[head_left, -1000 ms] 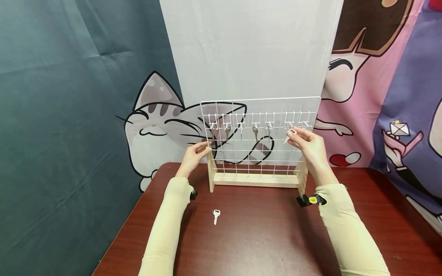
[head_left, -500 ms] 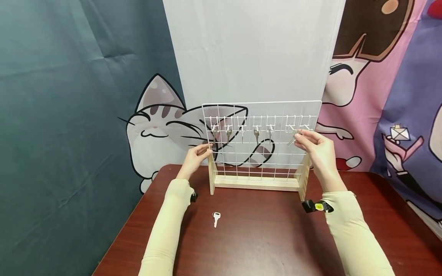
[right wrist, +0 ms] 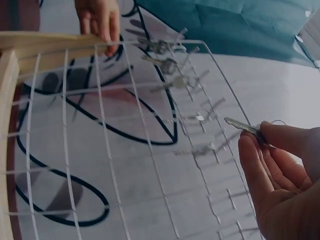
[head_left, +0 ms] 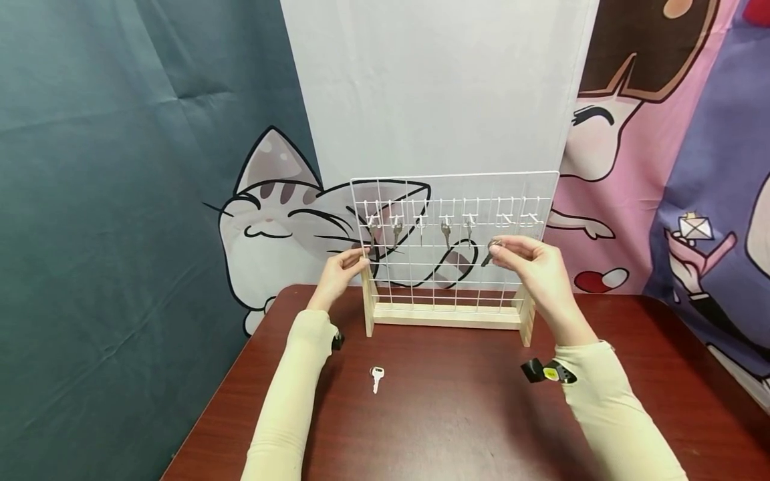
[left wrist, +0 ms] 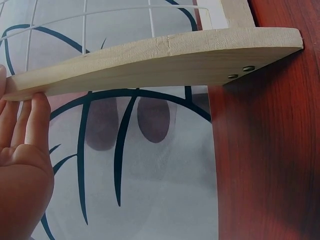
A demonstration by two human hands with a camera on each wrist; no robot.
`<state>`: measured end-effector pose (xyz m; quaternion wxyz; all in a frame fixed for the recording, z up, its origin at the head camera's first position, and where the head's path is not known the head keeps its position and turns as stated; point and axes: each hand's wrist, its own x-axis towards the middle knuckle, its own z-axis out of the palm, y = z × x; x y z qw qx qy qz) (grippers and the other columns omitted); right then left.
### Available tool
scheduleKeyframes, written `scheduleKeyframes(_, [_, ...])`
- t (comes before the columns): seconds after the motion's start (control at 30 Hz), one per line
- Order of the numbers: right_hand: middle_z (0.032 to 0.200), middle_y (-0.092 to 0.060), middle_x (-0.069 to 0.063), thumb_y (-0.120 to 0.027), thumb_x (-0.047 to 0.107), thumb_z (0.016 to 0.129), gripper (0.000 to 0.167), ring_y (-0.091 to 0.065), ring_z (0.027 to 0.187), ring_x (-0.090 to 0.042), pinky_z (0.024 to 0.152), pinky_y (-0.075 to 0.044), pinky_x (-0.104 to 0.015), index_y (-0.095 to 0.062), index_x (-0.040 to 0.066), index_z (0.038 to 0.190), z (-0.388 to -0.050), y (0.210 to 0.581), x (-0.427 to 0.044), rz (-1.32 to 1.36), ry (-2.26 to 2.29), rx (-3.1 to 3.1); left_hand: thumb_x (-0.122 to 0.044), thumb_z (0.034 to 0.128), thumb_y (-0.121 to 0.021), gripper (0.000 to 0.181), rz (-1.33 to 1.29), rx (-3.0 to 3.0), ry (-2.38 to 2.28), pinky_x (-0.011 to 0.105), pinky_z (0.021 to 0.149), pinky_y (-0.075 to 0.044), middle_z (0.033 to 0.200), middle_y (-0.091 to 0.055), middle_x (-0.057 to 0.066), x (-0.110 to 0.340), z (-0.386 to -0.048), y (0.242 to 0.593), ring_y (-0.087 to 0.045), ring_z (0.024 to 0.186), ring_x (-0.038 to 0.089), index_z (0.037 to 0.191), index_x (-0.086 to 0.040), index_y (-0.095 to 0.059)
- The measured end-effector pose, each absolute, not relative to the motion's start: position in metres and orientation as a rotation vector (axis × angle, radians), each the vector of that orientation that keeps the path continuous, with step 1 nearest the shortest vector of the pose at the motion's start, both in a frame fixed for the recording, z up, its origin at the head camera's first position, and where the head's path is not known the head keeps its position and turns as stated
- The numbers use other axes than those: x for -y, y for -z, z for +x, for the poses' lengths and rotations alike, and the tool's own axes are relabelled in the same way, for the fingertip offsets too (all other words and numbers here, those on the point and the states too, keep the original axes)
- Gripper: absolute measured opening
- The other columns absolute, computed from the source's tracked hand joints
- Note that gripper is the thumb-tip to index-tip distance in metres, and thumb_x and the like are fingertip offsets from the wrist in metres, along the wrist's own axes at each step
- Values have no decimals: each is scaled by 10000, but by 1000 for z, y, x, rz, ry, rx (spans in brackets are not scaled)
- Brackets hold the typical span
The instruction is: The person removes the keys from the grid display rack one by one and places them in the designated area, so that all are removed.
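**Five up, two off: well past halfway, I reckon**

So there's a white wire grid (head_left: 455, 263) on a pale wooden stand (head_left: 446, 316), parked near the far edge of a glossy red-brown desk (head_left: 445, 407). I count seven white metal hooks (head_left: 505, 219) in one row. Five have a small metal key (head_left: 446, 234) each, and the two at the right end are bare.

Key total is seven: those five, plus a slim metal key (right wrist: 241, 124) pinched between thumb and fingers of the right hand (head_left: 535, 267), in front of the grid just below the bare hooks, plus a flat silvery-white key (head_left: 377, 379) lying on the desk in front of the stand's left leg, closer to the left edge than the right.

Left hand (head_left: 339, 275) is gripping the stand's left upright near its top.

My read: five done, two left, and two bare hooks to match.
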<state>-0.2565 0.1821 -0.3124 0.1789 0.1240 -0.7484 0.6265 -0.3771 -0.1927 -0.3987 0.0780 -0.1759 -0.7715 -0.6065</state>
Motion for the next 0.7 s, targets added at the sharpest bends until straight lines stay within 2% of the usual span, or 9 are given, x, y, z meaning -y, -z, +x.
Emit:
scheduleKeyframes(0.13, [1025, -763, -3, -763, 321, 925, 420, -741, 884, -103, 829, -561, -171, -706, 5, 1196, -255, 322, -172, 352, -1705, 2268, -196, 976, -699, 432, -525, 2310, 1800, 369, 1104, -454, 1402, -593, 165, 193, -381, 401, -565, 1304, 243, 1359, -13, -617])
scheduleKeyframes(0.23, [1026, -762, -20, -781, 337, 905, 413, -746, 895, -153, 831, -572, -219, -715, 15, 1156, -254, 332, -163, 347, -1744, 2335, -186, 977, -696, 419, -520, 2307, 1799, 354, 1094, -463, 1396, -598, 164, 193, -381, 401, -571, 1297, 241, 1355, -20, -623])
scheduleKeyframes(0.33, [1025, -760, -69, -790, 279, 900, 374, -753, 886, -228, 833, -599, -287, -717, -17, 1115, -253, 342, -154, 375, -1802, 2354, -158, 984, -684, 434, -536, 2293, 1814, 352, 1094, -463, 1406, -575, 202, 192, -381, 403, -561, 1307, 266, 1369, 22, -595])
scheduleKeyframes(0.47, [1034, -752, -135, -788, 223, 899, 315, -756, 849, -227, 813, -614, -294, -728, -36, 1067, -254, 357, -144, 403, -1832, 2372, -152, 991, -673, 452, -554, 2288, 1833, 341, 1093, -462, 1421, -553, 224, 192, -380, 404, -536, 1329, 287, 1382, 50, -569])
scheduleKeyframes(0.6, [984, -754, -145, -787, 218, 898, 300, -754, 826, -228, 777, -624, -299, -732, -36, 1048, -253, 370, -137, 404, -1857, 2410, -170, 986, -683, 439, -538, 2286, 1830, 329, 1085, -469, 1411, -581, 175, 193, -378, 404, -538, 1329, 273, 1373, 17, -592])
scheduleKeyframes(0.7, [926, -753, -128, -788, 204, 896, 286, -752, 802, -255, 766, -634, -360, -734, -36, 1042, -252, 380, -131, 395, -1883, 2437, -175, 983, -687, 429, -529, 2281, 1822, 320, 1079, -473, 1399, -601, 142, 193, -379, 404, -544, 1324, 259, 1366, 1, -605])
